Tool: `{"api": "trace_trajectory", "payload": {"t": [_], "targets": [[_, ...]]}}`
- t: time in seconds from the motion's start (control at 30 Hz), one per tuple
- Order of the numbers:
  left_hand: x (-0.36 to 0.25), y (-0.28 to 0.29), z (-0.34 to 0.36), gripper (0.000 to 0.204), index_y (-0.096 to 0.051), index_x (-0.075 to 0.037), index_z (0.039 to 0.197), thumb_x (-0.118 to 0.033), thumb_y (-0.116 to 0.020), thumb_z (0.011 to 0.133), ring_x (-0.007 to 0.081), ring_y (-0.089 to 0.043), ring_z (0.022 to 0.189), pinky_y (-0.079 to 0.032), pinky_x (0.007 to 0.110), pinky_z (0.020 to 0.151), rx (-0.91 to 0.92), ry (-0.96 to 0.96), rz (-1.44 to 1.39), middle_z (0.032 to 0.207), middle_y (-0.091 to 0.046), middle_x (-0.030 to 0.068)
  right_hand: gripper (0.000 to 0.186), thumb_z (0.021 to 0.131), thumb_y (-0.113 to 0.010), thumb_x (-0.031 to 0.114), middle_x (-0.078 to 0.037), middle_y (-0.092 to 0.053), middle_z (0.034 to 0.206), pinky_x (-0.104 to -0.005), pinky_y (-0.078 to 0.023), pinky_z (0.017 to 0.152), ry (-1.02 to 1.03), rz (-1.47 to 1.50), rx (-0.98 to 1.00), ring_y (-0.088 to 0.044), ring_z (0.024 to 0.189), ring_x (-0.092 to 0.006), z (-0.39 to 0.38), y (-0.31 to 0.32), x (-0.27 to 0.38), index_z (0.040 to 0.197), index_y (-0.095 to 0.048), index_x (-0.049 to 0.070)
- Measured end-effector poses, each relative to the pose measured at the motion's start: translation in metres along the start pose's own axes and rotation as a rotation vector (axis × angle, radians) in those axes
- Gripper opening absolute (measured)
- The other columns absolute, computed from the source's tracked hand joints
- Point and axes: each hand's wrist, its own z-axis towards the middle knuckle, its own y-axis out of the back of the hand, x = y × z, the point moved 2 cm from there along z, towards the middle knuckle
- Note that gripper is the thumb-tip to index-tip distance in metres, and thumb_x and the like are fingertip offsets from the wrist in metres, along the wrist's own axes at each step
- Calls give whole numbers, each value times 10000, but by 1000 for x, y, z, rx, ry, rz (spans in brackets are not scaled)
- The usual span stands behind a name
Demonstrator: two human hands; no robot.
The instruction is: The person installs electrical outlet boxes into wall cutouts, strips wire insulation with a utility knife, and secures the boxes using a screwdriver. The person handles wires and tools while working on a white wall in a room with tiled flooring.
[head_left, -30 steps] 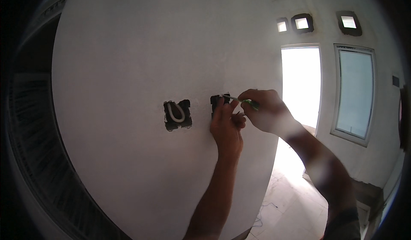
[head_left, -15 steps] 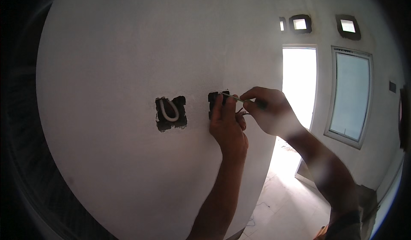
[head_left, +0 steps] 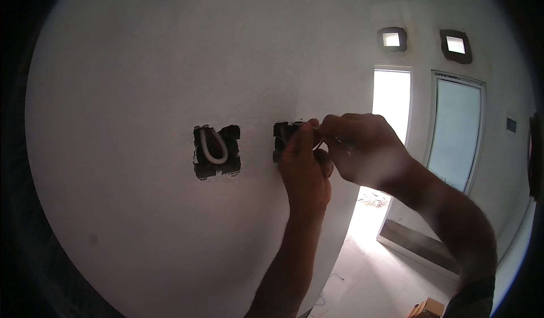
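Both my hands meet at the right-hand wall box (head_left: 280, 142), a dark square recess cut into the pale wall. My left hand (head_left: 306, 173) is raised in front of it with fingers closed in a pinch, covering most of the opening; what they pinch is hidden. My right hand (head_left: 368, 148) is closed, its fingertips against those of the left. The slim screwdriver it held a moment ago is almost wholly hidden in its grip. A thin pale strand, perhaps a wire (head_left: 321, 144), shows between the hands. To the left, a second wall box (head_left: 233, 134) contains a looped white cable (head_left: 225, 152).
The white wall (head_left: 141, 91) ends at a vertical edge right of my hands. Beyond stand a bright doorway (head_left: 392, 102), a frosted window (head_left: 459, 131) and small square vents (head_left: 455, 45). A cardboard box (head_left: 428, 308) and a thin cord (head_left: 336, 276) lie on the tiled floor.
The view has shifted slightly. My right hand has closed in against the left fingertips, and the screwdriver shaft that was visible between them is now hidden. My left hand stays at the box.
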Motion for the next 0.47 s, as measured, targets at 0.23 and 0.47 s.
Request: {"api": "trace_trajectory", "payload": {"t": [0.23,0.47], "targets": [[10,0,3,257,-643,26,1114,-217,-584,1053,64,-453,433,-310,236,391,17,-88,-10,894,-708,91,175,999,-616,192,-127,-700,988,-363,-597,786,111,-153,-91,-710,899,-244,-5,-6,-3,1049,-678,36],[0,-2,-3,261,-643,37,1115,-209,-583,1053,65,-443,422,-317,241,387,-93,-24,55,854,-705,95,249,1009,-611,271,-160,-730,959,-364,-587,759,-216,426,-23,-738,880,-279,2,-9,-14,1035,-680,33]]}}
